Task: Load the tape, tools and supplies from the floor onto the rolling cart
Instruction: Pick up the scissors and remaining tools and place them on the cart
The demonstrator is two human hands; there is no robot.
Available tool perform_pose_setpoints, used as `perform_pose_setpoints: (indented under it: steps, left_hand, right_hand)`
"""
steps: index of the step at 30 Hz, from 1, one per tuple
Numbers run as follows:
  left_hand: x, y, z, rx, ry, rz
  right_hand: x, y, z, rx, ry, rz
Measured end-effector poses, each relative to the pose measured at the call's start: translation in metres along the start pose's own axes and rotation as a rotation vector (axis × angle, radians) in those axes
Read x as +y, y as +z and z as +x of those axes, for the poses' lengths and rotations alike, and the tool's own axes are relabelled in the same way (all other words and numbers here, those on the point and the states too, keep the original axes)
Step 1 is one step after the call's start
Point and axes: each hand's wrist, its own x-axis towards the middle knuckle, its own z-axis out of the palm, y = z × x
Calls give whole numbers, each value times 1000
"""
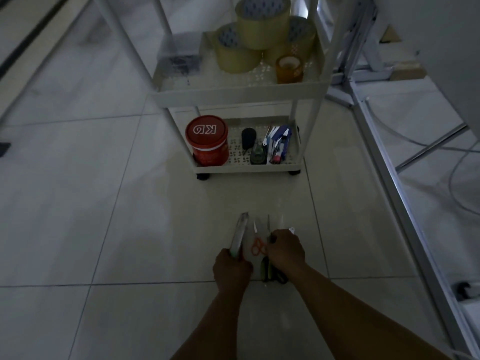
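On the floor tiles in front of me lie several tools. My left hand (232,268) grips the handle end of a long grey bladed tool (240,233) that points toward the cart. My right hand (285,249) is curled over a cluster of tools: small orange-handled scissors (257,246) lie beside its fingers, and black-and-green handles (268,271) stick out under its wrist. The white rolling cart (233,93) stands just ahead. Its middle shelf holds three big tape rolls (262,24) and a small amber roll (288,68).
The cart's bottom shelf holds a red tub (207,140), a black screwdriver (248,139), a dark bottle (258,154) and blue packets (279,141). A metal frame (389,165) with cables (441,152) runs along the right. Bare tiles stretch to the left.
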Motion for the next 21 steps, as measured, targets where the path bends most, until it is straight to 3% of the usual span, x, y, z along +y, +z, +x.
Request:
perform_pose_setpoints:
  steps: [5,9,21]
  left_hand:
    - [22,-19,-5,-136,10,-267]
    - [52,-35,-14,-270,55,-303]
    - [170,-127,-80,-369,235,-340]
  right_hand:
    - [-16,-18,-5,-82,44,217]
    - [-38,-44,-15,-93,24,332]
    - [-135,-135,-87,-133,29,803]
